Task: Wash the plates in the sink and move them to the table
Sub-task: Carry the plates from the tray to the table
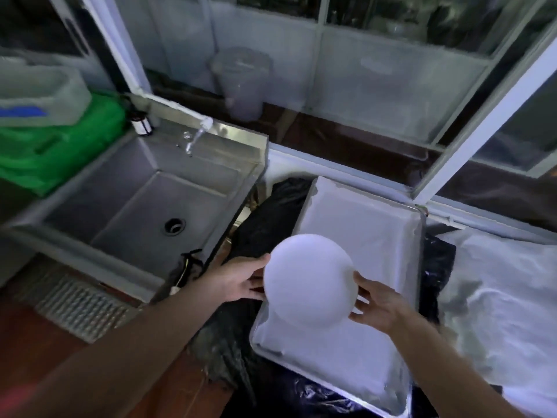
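I hold a round white plate between both hands, above the near left part of a metal tray lined with white paper. My left hand grips the plate's left edge, its fingers partly hidden under it. My right hand holds the right edge with the thumb on the rim. The steel sink to the left has nothing in its basin, and water runs from the tap at its back edge.
Black plastic sheeting covers the table around the tray. Crumpled white paper lies at the right. A green crate with a clear tub stands left of the sink. A floor grate lies below the sink. Windows run behind.
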Demonstrator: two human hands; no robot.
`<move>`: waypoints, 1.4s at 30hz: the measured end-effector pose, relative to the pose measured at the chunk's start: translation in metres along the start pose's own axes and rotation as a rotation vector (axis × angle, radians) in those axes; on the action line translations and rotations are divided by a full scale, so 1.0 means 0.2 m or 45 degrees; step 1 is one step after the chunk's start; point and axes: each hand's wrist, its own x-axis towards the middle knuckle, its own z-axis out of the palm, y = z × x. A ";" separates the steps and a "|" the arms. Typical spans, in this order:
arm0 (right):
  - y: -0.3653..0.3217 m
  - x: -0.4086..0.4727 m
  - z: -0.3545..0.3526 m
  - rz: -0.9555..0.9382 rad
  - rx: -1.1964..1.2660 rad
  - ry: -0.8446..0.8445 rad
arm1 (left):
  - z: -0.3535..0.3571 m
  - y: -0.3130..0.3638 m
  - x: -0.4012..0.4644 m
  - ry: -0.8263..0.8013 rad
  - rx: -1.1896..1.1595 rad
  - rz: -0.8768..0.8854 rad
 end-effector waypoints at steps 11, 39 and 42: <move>0.62 -0.40 0.67 0.176 -0.709 -0.446 | -0.58 -0.86 -1.10 0.375 -0.747 0.142; 4.72 -2.45 1.84 0.705 -2.431 -1.312 | -1.30 -4.41 -3.77 1.358 -2.349 0.632; 5.08 -2.64 1.87 0.783 -2.575 -1.404 | -1.30 -4.60 -3.94 1.467 -2.462 0.676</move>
